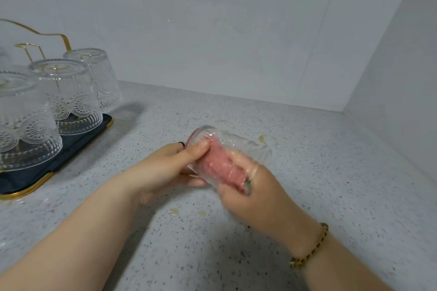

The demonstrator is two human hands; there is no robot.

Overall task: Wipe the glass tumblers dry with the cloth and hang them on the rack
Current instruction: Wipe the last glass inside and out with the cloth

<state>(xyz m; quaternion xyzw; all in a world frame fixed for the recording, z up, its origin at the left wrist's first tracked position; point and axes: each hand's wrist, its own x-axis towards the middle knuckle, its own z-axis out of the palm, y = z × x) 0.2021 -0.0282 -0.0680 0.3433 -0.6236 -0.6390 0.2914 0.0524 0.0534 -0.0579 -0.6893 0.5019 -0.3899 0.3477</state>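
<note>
A clear patterned glass tumbler lies on its side above the counter, held between both hands. My left hand grips its base end, thumb on top. A pink cloth is stuffed inside the glass. My right hand grips the cloth at the glass's mouth, with fingers pushed inside; this hand is blurred. At the far left, three tumblers hang upside down on a gold wire rack over a dark tray.
The speckled counter runs to white walls at the back and the right, meeting in a corner at the right. Small yellowish stains mark the counter near my hands. A free gold prong stands at the rack's back.
</note>
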